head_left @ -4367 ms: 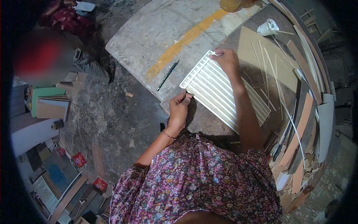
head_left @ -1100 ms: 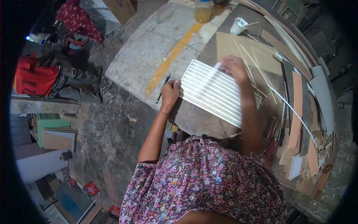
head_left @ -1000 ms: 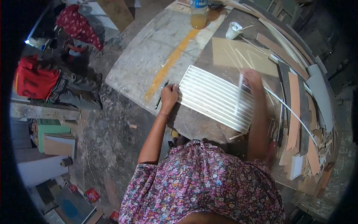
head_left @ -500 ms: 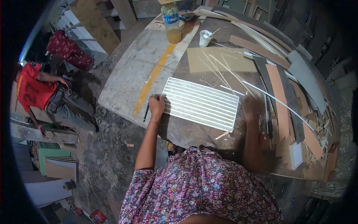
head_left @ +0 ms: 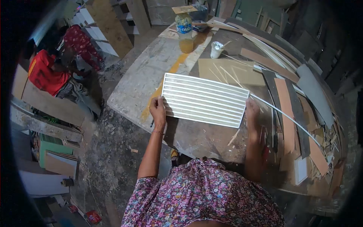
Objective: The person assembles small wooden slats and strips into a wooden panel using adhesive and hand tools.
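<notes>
A white slatted panel [head_left: 205, 100], rectangular with long parallel strips inside a thin frame, is held above the worktable at a slight tilt, and a shadow falls beneath its left side. My left hand [head_left: 157, 109] is closed on the panel's left edge, thumb near the top face. The end of a dark, pencil-like stick [head_left: 152, 123] shows beside that hand. My right hand [head_left: 252, 112], a little blurred, grips the opposite short edge; its fingers are partly hidden.
On the worktable [head_left: 132, 79] stand a bottle of yellowish liquid [head_left: 185, 36] and a white cup [head_left: 216, 50] with a stick. A tan board [head_left: 230, 72] lies behind the panel. Strips and offcuts [head_left: 285, 113] crowd the right side. Two people, one in a red shirt [head_left: 47, 73], are at the left.
My right hand has come in to the panel's right edge and taken hold of it. The panel has been raised off the table with both hands. The red-shirted person has bent lower.
</notes>
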Tool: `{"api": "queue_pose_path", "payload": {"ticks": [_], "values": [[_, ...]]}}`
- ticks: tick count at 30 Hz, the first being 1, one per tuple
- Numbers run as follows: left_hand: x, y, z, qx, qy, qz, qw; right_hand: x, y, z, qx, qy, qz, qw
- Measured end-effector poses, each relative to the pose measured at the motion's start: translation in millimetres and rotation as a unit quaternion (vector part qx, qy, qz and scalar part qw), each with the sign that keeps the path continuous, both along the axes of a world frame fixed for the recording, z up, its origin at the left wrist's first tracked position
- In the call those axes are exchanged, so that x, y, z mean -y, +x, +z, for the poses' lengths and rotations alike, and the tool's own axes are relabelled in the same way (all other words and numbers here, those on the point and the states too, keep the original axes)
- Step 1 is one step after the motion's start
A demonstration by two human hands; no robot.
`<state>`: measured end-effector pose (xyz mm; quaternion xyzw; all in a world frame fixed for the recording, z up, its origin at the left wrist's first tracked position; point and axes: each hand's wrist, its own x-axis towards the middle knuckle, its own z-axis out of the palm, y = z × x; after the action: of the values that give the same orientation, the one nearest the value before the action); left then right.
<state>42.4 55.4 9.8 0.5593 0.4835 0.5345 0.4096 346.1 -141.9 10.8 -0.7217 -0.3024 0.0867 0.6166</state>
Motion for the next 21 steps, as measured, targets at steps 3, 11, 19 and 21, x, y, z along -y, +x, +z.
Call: {"api": "queue_pose_path", "payload": {"ticks": [3, 11, 19, 21], "values": [[-25, -16, 10, 0.056, 0.001, 0.008, 0.998, -48, -7, 15, -0.080, 0.063, 0.013, 0.995], [-124, -73, 14, 0.146, -0.040, 0.044, 0.987, -187, -45, 29, -0.040, 0.045, 0.107, 0.992], [-247, -155, -20, 0.079, -0.058, 0.078, 0.992, -334, -100, -17, -0.055, 0.014, 0.154, 0.986], [-275, -166, -25, 0.061, -0.084, 0.073, 0.992, -353, -116, -21, -0.083, 0.046, 0.188, 0.978]]}}
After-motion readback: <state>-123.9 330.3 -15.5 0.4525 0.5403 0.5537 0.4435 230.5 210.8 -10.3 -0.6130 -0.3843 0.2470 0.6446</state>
